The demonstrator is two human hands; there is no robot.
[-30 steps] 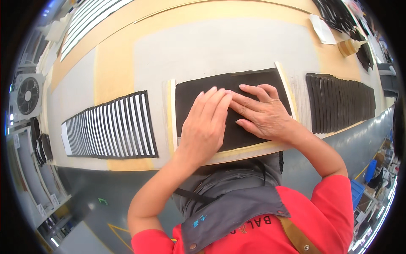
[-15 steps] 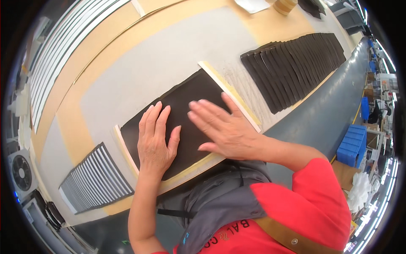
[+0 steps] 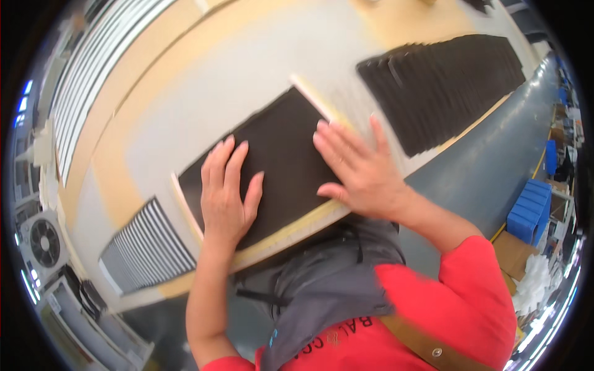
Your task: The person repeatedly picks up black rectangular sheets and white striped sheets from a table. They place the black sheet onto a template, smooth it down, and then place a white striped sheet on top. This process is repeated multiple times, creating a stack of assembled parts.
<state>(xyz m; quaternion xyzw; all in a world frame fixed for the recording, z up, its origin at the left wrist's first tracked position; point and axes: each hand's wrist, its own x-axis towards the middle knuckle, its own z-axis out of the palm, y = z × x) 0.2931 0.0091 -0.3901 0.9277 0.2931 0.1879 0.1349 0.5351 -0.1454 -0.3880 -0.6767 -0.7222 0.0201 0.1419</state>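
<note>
A dark brown or black flat sheet (image 3: 281,154) lies on the worktable in front of me. Pale strips run along two of its sides, a left strip (image 3: 187,207) and a right strip (image 3: 311,98). My left hand (image 3: 226,195) rests on the left part of the sheet, fingers extended and thumb out to the side. Over the sheet's right edge and the strip there lies my right hand (image 3: 362,167), its fingers straight and its thumb spread. Neither hand grips anything.
Overlapping dark pieces (image 3: 445,86) are fanned out on the table at right. To the left lies a row of pieces with white edges (image 3: 148,247). Long white strips (image 3: 99,80) cover the far left. A fan (image 3: 45,241) and a blue crate (image 3: 529,212) stand beyond the table.
My right hand has moved right across the sheet, from its middle to its right edge. The left hand stays in place on the sheet. The whole view has shifted slightly.
</note>
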